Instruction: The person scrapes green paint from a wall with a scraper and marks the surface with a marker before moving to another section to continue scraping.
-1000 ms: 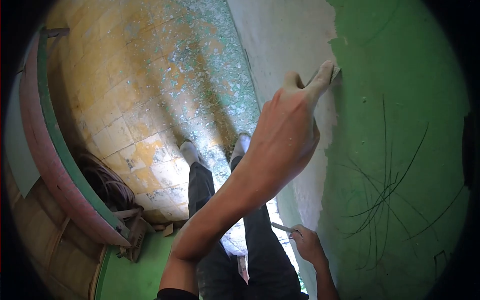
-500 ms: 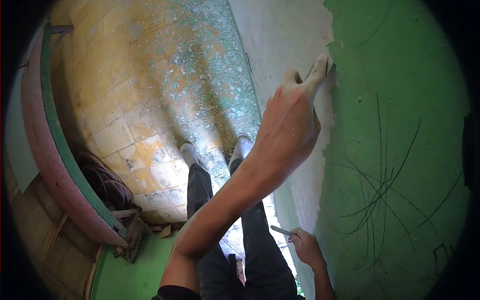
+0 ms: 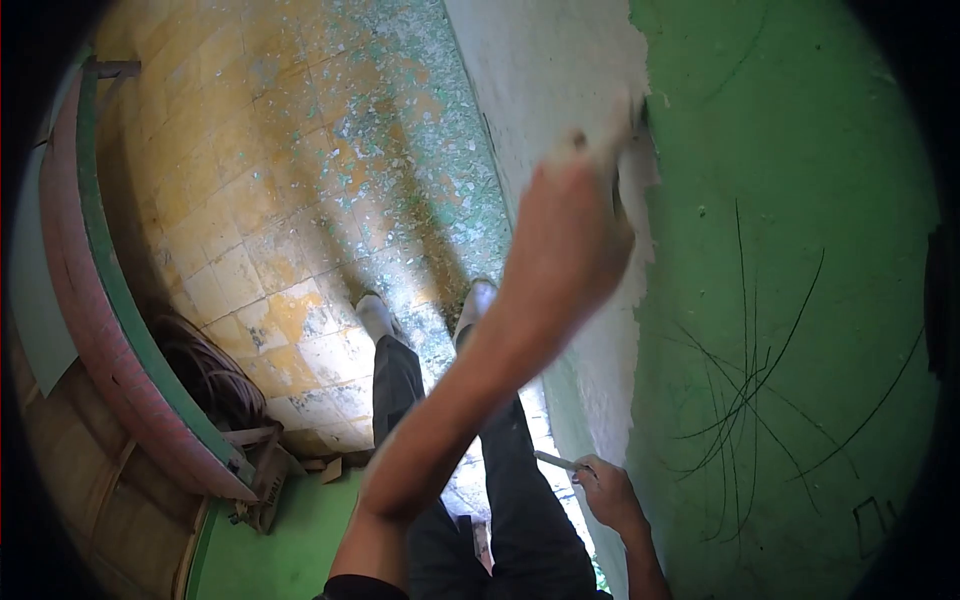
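Note:
My left hand [image 3: 580,210], smeared by motion, reaches up to the wall and is closed around a small scraper-like tool [image 3: 641,112]. Its index finger stretches along this tool, whose tip meets the ragged edge of the green paint [image 3: 780,150]. Left of that edge runs a strip of bare whitish wall [image 3: 560,70]. Lower down, close to the wall, my right hand [image 3: 612,495] is closed on a thin, flat, pale stick-like tool [image 3: 556,460] that points left. Most of both tools is hidden by the fingers.
Paint flakes [image 3: 400,130] litter the yellow tiled floor [image 3: 220,180] along the wall. A curved pink and green piece [image 3: 110,330] stands at left, beside a dark coiled bundle [image 3: 205,365] and a small wooden piece [image 3: 268,480]. Dark scribbled lines mark the green wall.
My left hand has shifted slightly left and down in view, along the paint edge, and is now blurred. The right hand keeps its hold, and the whole view has shifted a little.

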`<state>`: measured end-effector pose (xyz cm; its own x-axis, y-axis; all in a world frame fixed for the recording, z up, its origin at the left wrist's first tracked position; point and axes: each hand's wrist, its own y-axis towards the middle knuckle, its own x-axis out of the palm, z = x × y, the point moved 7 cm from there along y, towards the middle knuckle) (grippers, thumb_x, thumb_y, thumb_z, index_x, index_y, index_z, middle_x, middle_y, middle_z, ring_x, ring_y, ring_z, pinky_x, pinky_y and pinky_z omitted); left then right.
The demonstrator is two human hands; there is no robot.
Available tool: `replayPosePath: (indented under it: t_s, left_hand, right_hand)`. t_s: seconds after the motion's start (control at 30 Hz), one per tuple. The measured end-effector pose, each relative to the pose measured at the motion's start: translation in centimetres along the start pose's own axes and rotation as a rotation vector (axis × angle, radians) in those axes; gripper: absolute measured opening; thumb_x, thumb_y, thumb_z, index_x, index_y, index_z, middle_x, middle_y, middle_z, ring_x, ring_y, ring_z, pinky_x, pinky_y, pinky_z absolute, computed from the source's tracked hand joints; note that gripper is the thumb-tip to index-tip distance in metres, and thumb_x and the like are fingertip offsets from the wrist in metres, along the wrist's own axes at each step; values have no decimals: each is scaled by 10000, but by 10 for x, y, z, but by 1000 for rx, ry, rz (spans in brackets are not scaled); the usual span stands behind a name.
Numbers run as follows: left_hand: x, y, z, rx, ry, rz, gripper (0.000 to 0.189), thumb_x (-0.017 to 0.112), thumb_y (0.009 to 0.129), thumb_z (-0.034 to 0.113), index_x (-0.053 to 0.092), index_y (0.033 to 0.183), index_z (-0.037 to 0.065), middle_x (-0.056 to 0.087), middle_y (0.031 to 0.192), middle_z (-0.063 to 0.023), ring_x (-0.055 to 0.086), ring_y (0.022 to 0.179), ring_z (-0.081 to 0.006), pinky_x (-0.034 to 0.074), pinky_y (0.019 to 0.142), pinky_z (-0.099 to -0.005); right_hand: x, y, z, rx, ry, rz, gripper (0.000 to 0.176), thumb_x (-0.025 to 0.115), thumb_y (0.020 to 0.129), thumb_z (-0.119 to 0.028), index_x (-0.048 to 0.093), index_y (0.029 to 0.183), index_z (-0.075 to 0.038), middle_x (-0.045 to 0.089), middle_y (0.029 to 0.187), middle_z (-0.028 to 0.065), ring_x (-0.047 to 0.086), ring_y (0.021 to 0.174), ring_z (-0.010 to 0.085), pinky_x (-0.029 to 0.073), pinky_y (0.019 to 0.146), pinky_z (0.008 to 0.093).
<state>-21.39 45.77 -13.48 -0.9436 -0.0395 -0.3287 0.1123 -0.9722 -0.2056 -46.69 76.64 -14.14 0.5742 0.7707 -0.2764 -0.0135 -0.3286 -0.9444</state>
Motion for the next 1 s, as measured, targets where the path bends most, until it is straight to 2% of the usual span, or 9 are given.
replayPosePath:
  t_s: [0.07, 0.23, 0.37, 0.47, 0.63, 0.73, 0.77, 0.87, 1.0]
  left_hand:
    - [10, -33, 3, 36, -126, -8, 553, 525, 953, -37, 496, 1492, 84, 610, 852, -248, 658, 804, -363, 490, 868, -500]
    - [-13, 13, 1, 79, -14, 12, 564, 539, 928, -68, 511, 1475, 66, 591, 829, -236, 639, 785, -358, 491, 818, -469]
    - [6, -28, 1, 76, -130, -49, 523, 529, 946, -30, 515, 1463, 46, 598, 856, -239, 618, 768, -368, 478, 793, -471]
    - [-7, 4, -2, 160, 77, 99, 516, 523, 946, -33, 517, 1457, 35, 603, 862, -243, 620, 763, -357, 484, 791, -468]
    - [4, -22, -1, 83, 4, -3, 520, 516, 946, -44, 517, 1460, 36, 606, 863, -242, 617, 742, -327, 482, 761, -467]
    - [-1, -1, -4, 84, 6, -45, 657, 481, 835, -152, 474, 1473, 4, 599, 949, -344, 665, 835, -478, 540, 784, -518]
    - [-6, 10, -6, 124, -13, -1, 670, 482, 831, -156, 462, 1482, 5, 598, 949, -341, 667, 836, -479, 539, 806, -521]
    - [6, -19, -6, 140, -67, 12, 547, 520, 933, -66, 500, 1471, 28, 582, 834, -222, 592, 707, -329, 481, 744, -467]
    - [0, -15, -2, 107, -28, -15, 559, 527, 926, -73, 499, 1474, 30, 567, 792, -201, 594, 701, -309, 483, 718, -445]
  right_hand:
    - [-1, -1, -3, -3, -17, -4, 221, 573, 963, -171, 653, 1094, -11, 694, 900, 221, 676, 876, 413, 508, 787, 476]
    - [-1, -1, -6, 13, -3, 1, 210, 570, 963, -161, 657, 1076, -7, 693, 886, 222, 676, 863, 415, 509, 777, 473]
    - [-8, -1, -13, 37, -21, 4, 204, 566, 956, -147, 659, 1049, 9, 707, 889, 205, 688, 870, 396, 518, 781, 450]
    - [-4, -1, -8, 25, -7, 11, 202, 571, 953, -142, 661, 1038, 17, 714, 888, 194, 696, 871, 380, 523, 783, 435]
    - [-5, -1, -9, 18, -31, 4, 200, 578, 955, -152, 662, 1044, 7, 703, 881, 204, 688, 862, 388, 515, 777, 447]
    - [-2, -2, -6, 12, 0, 3, 203, 573, 961, -160, 656, 1070, -10, 680, 865, 231, 666, 854, 424, 497, 766, 484]
    - [-2, 0, -3, 9, 8, 13, 205, 574, 962, -161, 655, 1073, -9, 679, 865, 231, 665, 854, 425, 496, 765, 485]
    - [-2, -3, 0, 32, -21, -4, 208, 579, 961, -163, 652, 1079, -8, 681, 872, 232, 666, 860, 424, 494, 766, 489]
    - [-5, -4, -5, 35, -41, 7, 208, 585, 959, -163, 651, 1083, -9, 683, 879, 233, 668, 865, 421, 497, 767, 486]
